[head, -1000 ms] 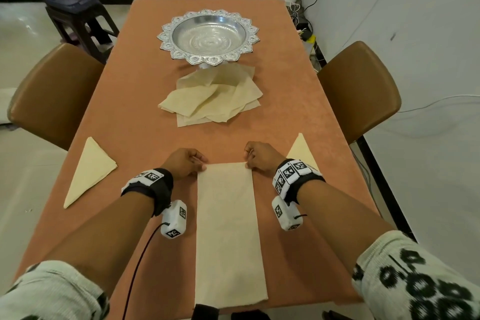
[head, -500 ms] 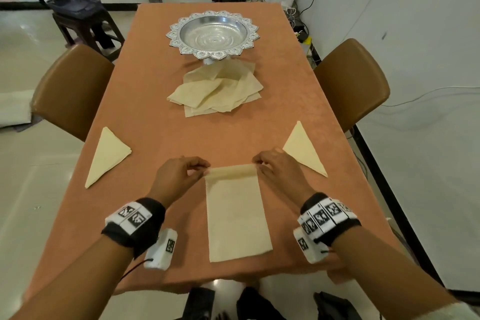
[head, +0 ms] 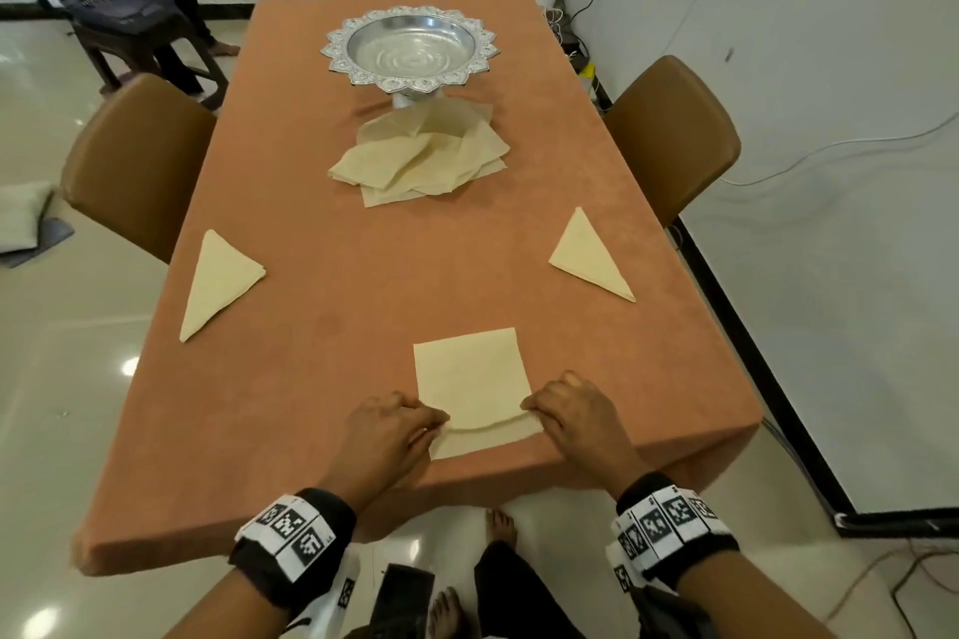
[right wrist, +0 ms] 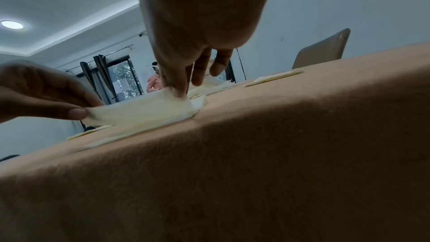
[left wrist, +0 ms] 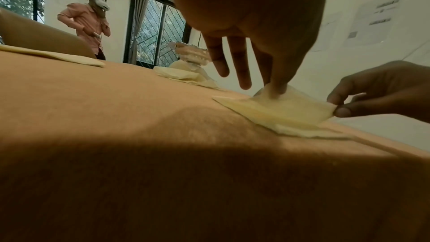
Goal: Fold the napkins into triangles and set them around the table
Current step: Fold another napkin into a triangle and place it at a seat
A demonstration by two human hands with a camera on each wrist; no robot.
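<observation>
Napkin (head: 469, 379) lies at the near table (head: 322, 327) edge, my left hand (head: 386, 428) and right hand (head: 576, 413) each pinching a corner of its folded-over flap. If one pinch slips, I expect a skewed fold. Two triangles lie finished (head: 218, 280) (head: 589, 254); one loose pile (head: 423, 158) waits.

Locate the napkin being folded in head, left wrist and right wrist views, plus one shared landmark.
Head: napkin being folded, bottom centre near the table edge, left hand and right hand pinching its top layer.
Left wrist: right of centre.
Right wrist: left of centre.
Shared landmark: loose napkin pile.
</observation>
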